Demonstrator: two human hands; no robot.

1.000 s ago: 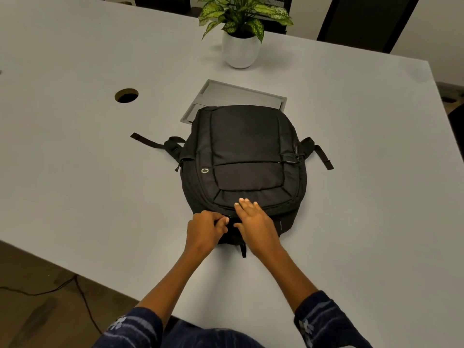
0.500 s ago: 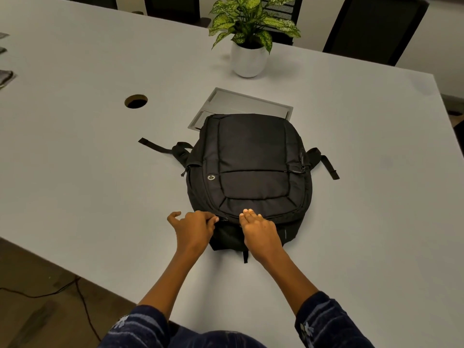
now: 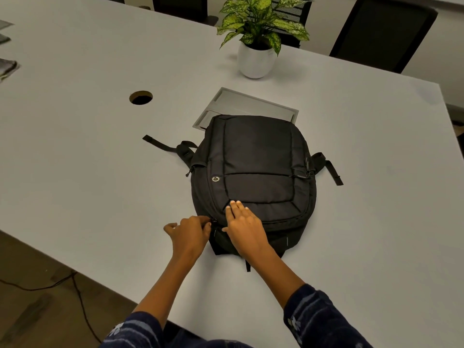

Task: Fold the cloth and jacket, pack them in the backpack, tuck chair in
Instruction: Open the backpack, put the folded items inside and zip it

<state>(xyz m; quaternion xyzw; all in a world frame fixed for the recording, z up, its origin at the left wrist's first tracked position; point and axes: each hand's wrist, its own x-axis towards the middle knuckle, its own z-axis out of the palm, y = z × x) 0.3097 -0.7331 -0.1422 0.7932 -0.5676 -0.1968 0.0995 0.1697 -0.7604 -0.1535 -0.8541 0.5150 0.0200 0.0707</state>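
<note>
Currently logged, largest item first: one white table (image 3: 88, 172), filling nearly the whole view, its near edge running across at my 7 o'clock with bare floor and a dark cable (image 3: 80, 297) beyond it. Dark office chairs (image 3: 381, 33) stand along the far side at 12 to 1 o'clock; whether one of them is the chair to tuck in I cannot tell. One black backpack (image 3: 256, 159) lies flat on the table, dead centre, its straps splayed toward 9 and 3 o'clock, its far end overlapping a grey recessed panel (image 3: 251, 101). One potted plant (image 3: 256, 56) in a white pot at 12 o'clock, well apart from the bag. One round cable hole (image 3: 140, 97) at 10 o'clock. My right hand (image 3: 246, 229): fingers straight, lying flat on the bag's near end, pressing it down. My left hand (image 3: 190, 234): thumb and forefinger pinched at the zip line on the bag's near left corner, apparently on the zipper pull, though it is too small to make out; remaining fingers loosely curled. No cloth or jacket shows, so I judge both packed and the zipping-shut step in hand. Next move, as I judge it: draw the pull along its track while the flat hand steadies the fabric, then see to the chair.
</note>
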